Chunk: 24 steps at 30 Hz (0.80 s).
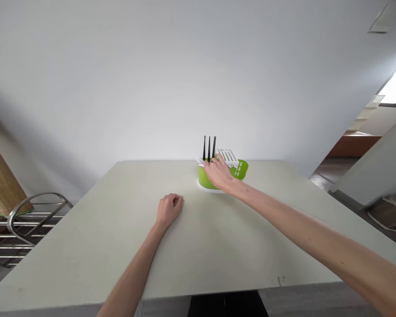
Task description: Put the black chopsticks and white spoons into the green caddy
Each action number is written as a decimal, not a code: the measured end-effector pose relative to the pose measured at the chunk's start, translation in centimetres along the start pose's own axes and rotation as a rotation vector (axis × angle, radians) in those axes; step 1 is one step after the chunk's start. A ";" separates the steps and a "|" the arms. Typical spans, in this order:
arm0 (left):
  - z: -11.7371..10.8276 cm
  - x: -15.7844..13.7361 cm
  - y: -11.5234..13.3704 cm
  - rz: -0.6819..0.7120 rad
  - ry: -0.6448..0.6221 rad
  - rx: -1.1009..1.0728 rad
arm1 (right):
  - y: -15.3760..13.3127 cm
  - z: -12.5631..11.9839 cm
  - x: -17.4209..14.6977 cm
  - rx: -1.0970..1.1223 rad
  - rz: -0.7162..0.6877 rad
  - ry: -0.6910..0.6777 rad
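Note:
A green and white utensil holder (204, 179) stands near the back of the table. Several black chopsticks (209, 148) rise upright from its left part, and white utensil handles (199, 161) lean out beside them. A slotted white rack (228, 156) sits on its right part. My right hand (217, 171) reaches over the holder's front, fingers closed at the foot of the chopsticks; what they grip is hidden. On the tabletop, left and nearer to me, my left hand (169, 208) rests with fingers curled in, nothing visible in it.
The pale table (95, 237) meets a white wall (165, 88) at its back edge. A metal tube rack (36, 220) stands on the floor at the left, beside a tan woven panel (3, 180). At the far right, a dark object (391, 213) lies low near the floor.

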<state>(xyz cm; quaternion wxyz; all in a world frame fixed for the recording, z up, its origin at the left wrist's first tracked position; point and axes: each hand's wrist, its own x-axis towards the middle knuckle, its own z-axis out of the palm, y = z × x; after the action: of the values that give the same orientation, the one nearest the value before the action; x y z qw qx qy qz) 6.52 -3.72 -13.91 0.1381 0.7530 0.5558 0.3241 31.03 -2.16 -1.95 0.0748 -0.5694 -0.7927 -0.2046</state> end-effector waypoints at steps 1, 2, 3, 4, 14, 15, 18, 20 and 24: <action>0.0 0.0 0.0 -0.001 0.002 0.001 | -0.2 -0.1 -0.1 -0.003 -0.002 -0.003; 0.0 0.0 0.0 -0.002 0.003 0.002 | -0.3 -0.2 -0.3 -0.006 -0.004 -0.006; 0.0 0.1 -0.1 -0.002 0.003 0.003 | -0.5 -0.5 -0.5 -0.008 -0.004 -0.007; 0.0 0.1 -0.1 -0.002 0.003 0.003 | -0.6 -0.7 -0.7 -0.008 -0.003 -0.007; -0.3 0.1 0.0 -0.007 -0.012 -0.001 | 2.0 -1.2 -7.5 0.134 0.098 0.341; -0.2 0.1 0.1 -0.007 -0.010 0.002 | 2.4 -0.4 -8.6 0.143 0.184 0.381; -0.2 0.2 0.2 -0.009 -0.009 0.009 | 3.3 2.8 -11.5 0.144 0.402 0.396; -0.1 0.2 0.3 -0.012 -0.014 0.005 | 3.4 5.4 -12.7 0.116 0.385 0.305; -0.1 0.2 0.3 -0.015 -0.011 -0.001 | 2.9 9.6 -13.4 0.088 0.318 0.181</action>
<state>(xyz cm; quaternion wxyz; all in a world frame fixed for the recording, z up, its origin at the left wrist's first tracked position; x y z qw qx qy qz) 6.71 -3.65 -13.57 0.1439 0.7506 0.5605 0.3190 39.34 -9.12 -14.64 0.2018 -0.6628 -0.6911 -0.2058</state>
